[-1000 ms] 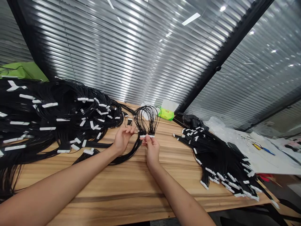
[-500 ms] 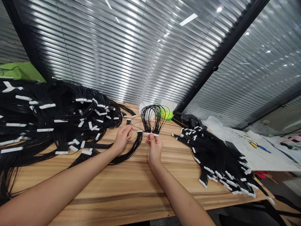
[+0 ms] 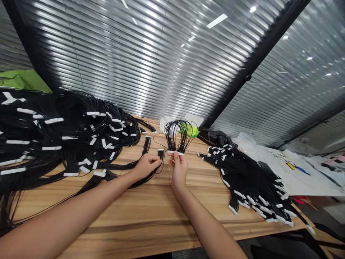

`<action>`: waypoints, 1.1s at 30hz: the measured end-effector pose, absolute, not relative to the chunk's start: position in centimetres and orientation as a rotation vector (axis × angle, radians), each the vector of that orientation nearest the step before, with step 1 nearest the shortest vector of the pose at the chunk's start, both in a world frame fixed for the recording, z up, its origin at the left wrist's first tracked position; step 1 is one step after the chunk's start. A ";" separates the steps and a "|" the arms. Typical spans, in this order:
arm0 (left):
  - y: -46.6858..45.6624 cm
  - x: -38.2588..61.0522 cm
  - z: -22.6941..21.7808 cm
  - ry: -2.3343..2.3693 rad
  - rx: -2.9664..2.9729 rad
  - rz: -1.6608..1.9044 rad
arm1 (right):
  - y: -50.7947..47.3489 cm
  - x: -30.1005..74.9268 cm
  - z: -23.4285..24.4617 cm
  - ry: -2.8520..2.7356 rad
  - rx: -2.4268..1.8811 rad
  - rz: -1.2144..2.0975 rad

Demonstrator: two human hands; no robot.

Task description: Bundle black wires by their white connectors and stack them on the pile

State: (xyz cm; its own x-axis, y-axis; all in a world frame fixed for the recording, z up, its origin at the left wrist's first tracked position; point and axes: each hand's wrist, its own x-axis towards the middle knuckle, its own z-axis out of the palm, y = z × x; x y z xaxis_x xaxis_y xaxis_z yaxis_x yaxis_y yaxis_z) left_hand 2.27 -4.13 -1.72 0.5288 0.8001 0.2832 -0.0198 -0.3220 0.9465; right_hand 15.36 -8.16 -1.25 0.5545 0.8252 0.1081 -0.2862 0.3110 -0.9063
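Observation:
My right hand (image 3: pixel 178 168) pinches the white connectors (image 3: pixel 175 153) of a wire harness. Its black wires (image 3: pixel 180 133) rise from them and arch over in a loop. To the left, my left hand (image 3: pixel 147 165) has its thumb and fingers pressed together, with a thin black wire (image 3: pixel 159 172) at the fingertips; their exact grip is partly hidden. Beside that hand, two more harness ends lie on the table, one with a white connector (image 3: pixel 148 136) and one whose connector (image 3: pixel 160 149) sits just beyond the fingertips.
A large heap of black harnesses (image 3: pixel 67 126) covers the table's left side. Another pile (image 3: pixel 248 180) lies on the right. Behind the hands are a bright green item (image 3: pixel 192 130) and white paper. Metal blinds (image 3: pixel 134 64) stand at the back; clear plastic bags (image 3: pixel 244 145) lie at the right.
My left hand has moved right and down, closer to my right hand, uncovering more of the harness end behind it. The looped harness in my right hand has shifted slightly right.

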 end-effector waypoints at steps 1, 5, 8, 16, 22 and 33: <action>-4.0 2.3 -1.7 0.728 1.705 1.018 | -8.1 15.4 -1.3 -0.634 -0.998 0.810; -3.5 2.2 -1.6 1.023 1.735 1.396 | -8.1 15.3 -1.4 -0.626 -1.012 0.829; -3.6 2.0 -1.4 1.014 1.823 1.622 | -8.2 15.1 -1.5 -0.650 -1.032 0.829; -4.3 2.3 -1.1 0.793 1.830 1.401 | -8.5 14.5 -1.8 -0.786 -1.054 0.793; -3.7 2.4 -1.6 0.831 1.724 1.416 | -8.9 14.2 -2.0 -0.840 -1.051 0.799; -3.6 2.5 -1.5 0.895 1.581 1.419 | -9.1 14.4 -1.6 -0.981 -1.116 0.743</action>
State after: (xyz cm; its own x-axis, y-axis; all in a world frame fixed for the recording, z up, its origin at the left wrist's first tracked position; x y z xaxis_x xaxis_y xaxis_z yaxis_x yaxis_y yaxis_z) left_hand 2.52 -3.58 -1.47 0.1156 0.9016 0.4167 -0.0124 -0.4182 0.9083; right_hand 14.41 -9.05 -1.62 0.4019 0.8778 0.2608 -0.0126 0.2901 -0.9569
